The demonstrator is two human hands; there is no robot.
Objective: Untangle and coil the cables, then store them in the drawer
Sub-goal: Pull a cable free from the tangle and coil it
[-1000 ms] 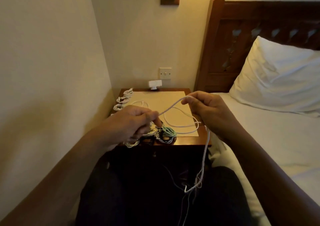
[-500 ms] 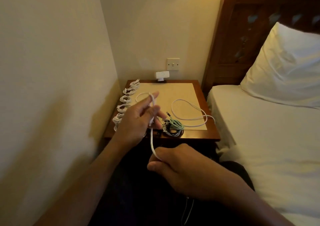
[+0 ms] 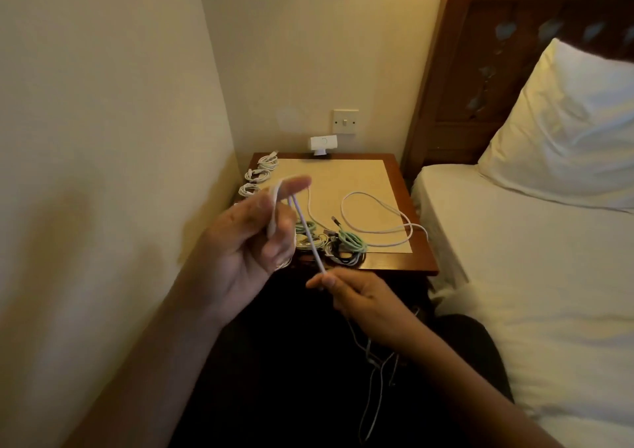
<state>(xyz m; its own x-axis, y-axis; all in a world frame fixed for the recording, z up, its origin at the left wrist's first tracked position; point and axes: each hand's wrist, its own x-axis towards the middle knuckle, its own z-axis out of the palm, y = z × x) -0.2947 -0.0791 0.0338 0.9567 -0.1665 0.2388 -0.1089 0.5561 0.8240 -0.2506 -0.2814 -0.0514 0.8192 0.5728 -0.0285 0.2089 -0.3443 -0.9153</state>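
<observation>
Right hand (image 3: 356, 298) has risen, pinching the white cable (image 3: 310, 241); left hand (image 3: 240, 241) grips its loop.

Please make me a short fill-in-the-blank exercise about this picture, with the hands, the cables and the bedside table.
1. The right hand pinches a ___ cable that loops over the left hand.
2. One coil near the front edge of the table is pale ___.
3. A row of white coils lies along the table's ___ edge.
Missing words: white; green; left.
</observation>
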